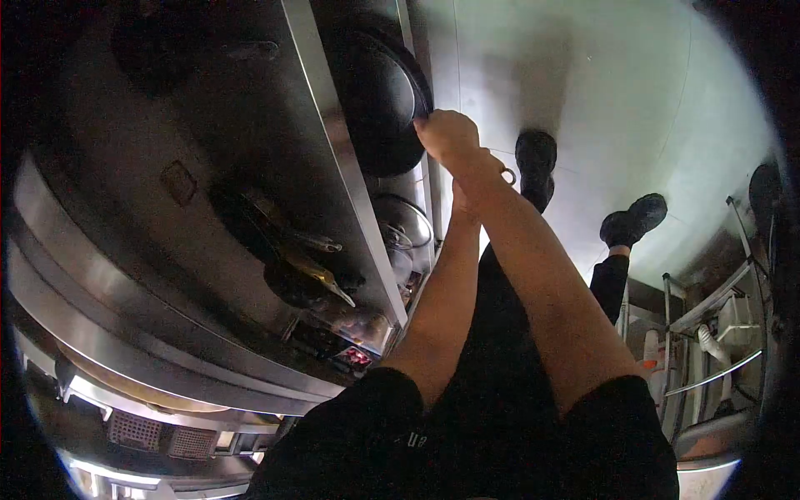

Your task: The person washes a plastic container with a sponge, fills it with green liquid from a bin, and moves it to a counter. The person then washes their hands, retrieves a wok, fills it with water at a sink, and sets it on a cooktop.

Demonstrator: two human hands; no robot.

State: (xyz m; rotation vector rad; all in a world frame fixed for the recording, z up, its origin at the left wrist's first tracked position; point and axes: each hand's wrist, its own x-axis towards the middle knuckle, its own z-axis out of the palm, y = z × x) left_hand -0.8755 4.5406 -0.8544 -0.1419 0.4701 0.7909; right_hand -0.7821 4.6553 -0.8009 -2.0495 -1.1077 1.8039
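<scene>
My right hand [450, 137] is closed at the edge of a large, round black pan [379, 104], its fingers curled at the rim. The pan sits in the shelf space below a steel counter edge [333, 133]. My left forearm [446, 308] reaches up beside the right one. At its end, my left hand [463, 200] is mostly hidden behind my right wrist, so its fingers do not show. A small ring-shaped band [509, 176] is at my right wrist. Below the pan on the shelf lies a round, shiny lid [404, 221].
On the dark counter left, a dark pan [296, 279] holds a yellowish metal utensil [312, 267]. My black shoes [533, 162] stand on the pale floor [600, 75]. A metal rack [712, 375] with white items is at the lower right.
</scene>
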